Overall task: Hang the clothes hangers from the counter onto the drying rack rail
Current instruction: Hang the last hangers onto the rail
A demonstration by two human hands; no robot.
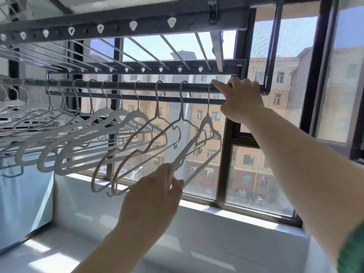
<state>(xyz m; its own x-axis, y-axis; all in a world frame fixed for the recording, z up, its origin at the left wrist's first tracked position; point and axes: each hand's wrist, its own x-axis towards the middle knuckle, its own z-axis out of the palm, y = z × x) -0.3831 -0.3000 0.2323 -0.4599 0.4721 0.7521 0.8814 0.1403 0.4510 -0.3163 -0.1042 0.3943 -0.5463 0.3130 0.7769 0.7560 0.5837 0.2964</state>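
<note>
A dark drying rack rail runs across the window with several white hangers on it. The rightmost white hanger has its hook at the rail's right end. My left hand grips that hanger's lower left arm from below. My right hand is raised at the rail's right end, index finger stretched to the hook's top where it meets the rail. Two thin wire hangers hang just left of it.
A second thinner bar runs below the rail. Above are the rack's frame with white clips and slanted rods. A white counter lies below the window; a pale blue cloth hangs at the left.
</note>
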